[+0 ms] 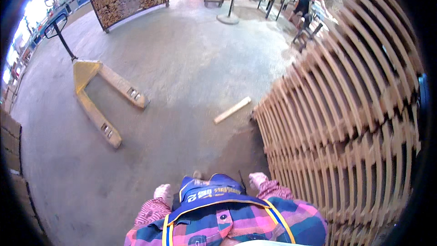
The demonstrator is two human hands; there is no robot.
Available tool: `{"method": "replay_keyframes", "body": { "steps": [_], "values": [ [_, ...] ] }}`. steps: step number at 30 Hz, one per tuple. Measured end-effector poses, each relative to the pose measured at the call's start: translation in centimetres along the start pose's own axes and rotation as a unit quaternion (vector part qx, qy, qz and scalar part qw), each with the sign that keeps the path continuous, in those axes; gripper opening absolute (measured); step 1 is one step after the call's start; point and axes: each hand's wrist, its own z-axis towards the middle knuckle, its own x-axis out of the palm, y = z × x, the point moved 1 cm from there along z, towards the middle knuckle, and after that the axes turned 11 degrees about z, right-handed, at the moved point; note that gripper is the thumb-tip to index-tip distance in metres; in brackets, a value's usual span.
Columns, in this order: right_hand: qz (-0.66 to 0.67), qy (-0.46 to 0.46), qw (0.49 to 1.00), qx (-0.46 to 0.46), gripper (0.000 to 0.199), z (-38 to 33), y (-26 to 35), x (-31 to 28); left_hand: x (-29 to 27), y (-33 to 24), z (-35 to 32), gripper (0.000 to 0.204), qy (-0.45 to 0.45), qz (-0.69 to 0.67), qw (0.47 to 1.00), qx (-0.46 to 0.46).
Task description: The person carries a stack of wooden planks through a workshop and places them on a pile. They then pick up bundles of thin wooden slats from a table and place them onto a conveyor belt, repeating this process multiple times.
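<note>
the left hand (163, 192) and right hand (257, 180) are seen well apart at the hips, both empty and loosely curled; the stack of slatted wooden frames (346, 123) stands just beside the right hand; a loose wooden stick (232, 110) lies on the concrete floor (182, 64), near a yellow pallet jack (102, 98).

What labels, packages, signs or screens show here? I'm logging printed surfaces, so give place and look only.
Printed patch on apron: at the person's waist between left hand and right hand; blue cloth, light lettering, yellow edging.
No packages, signs or screens can be made out.
</note>
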Motion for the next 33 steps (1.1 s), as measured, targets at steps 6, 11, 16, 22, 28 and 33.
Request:
{"method": "replay_keyframes", "body": {
  "steps": [6, 11, 16, 22, 28, 33],
  "values": [
    [0.851, 0.005, 0.45, 0.27, 0.016, 18.0, 0.4, -9.4, -20.4, 4.5, 25.9, 0.063, -0.014, -0.521, 0.843, -0.131],
    [0.052, 0.077, 0.994, 0.049, 0.015, 37.0, -0.6, -16.4, -37.3, -0.5, 37.6, 0.029, -0.078, -0.468, 0.88, -0.018],
    [-0.022, 0.093, 0.995, 0.026, 0.02, 59.5, -1.9, -29.8, -47.8, -3.3, 42.9, 0.018, 0.091, -0.558, 0.821, -0.074],
    [0.781, 0.007, 0.619, 0.077, 0.013, 81.4, 0.8, -47.3, -57.4, 1.0, 56.1, 0.022, -0.052, 0.056, 0.995, 0.064],
    [0.235, -0.092, 0.966, -0.052, 0.024, 100.8, -2.5, -54.0, -62.6, 6.0, 76.6, 0.035, 0.026, 0.014, 0.997, 0.067],
    [0.409, -0.11, 0.905, 0.028, 0.024, 109.5, -15.1, -54.2, -83.0, -0.9, 95.6, 0.034, -0.198, -0.01, 0.95, 0.241]
  ]
}}
